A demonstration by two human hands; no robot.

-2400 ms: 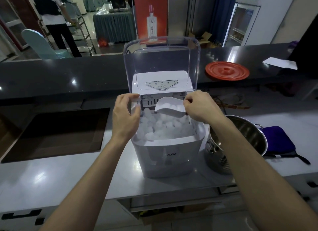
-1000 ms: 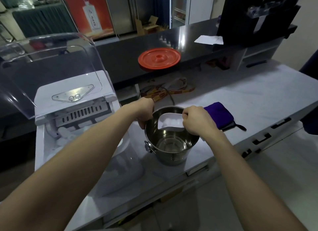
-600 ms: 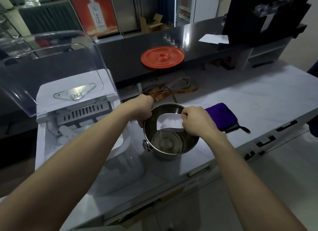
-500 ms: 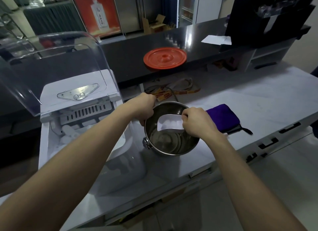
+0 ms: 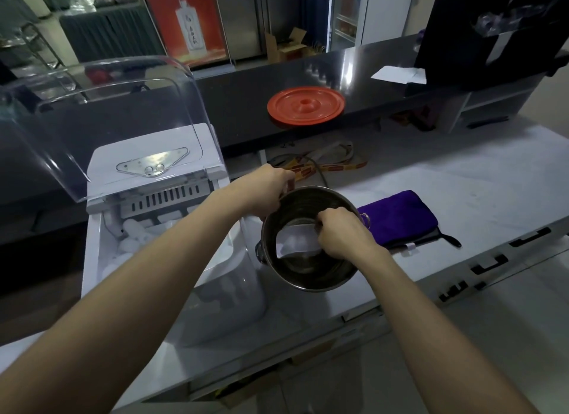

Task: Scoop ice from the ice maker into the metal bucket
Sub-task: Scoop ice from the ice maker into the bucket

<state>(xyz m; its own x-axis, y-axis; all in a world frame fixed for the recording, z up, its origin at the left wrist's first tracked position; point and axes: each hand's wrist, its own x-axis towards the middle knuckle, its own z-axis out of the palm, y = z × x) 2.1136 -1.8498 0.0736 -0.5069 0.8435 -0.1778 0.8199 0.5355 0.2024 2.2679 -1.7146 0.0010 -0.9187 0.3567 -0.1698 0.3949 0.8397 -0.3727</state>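
Note:
The metal bucket (image 5: 311,278) is tilted toward me on the pale counter, right of the white ice maker (image 5: 160,238). My left hand (image 5: 266,190) grips the bucket's far rim. My right hand (image 5: 343,233) holds the white scoop (image 5: 294,241) down inside the bucket; ice shows in the scoop. The ice maker's clear lid (image 5: 101,121) stands raised, and ice cubes (image 5: 132,238) lie in its bin.
A purple cloth pouch (image 5: 400,218) lies just right of the bucket. An orange round lid (image 5: 306,105) sits on the dark raised ledge behind. Striped straps (image 5: 326,164) lie behind the bucket. The counter's front edge (image 5: 492,259) has black handles.
My left hand has tipped the bucket toward me, and the scoop with ice has gone lower into it. Earlier the scoop was lifted out of the ice maker's bin.

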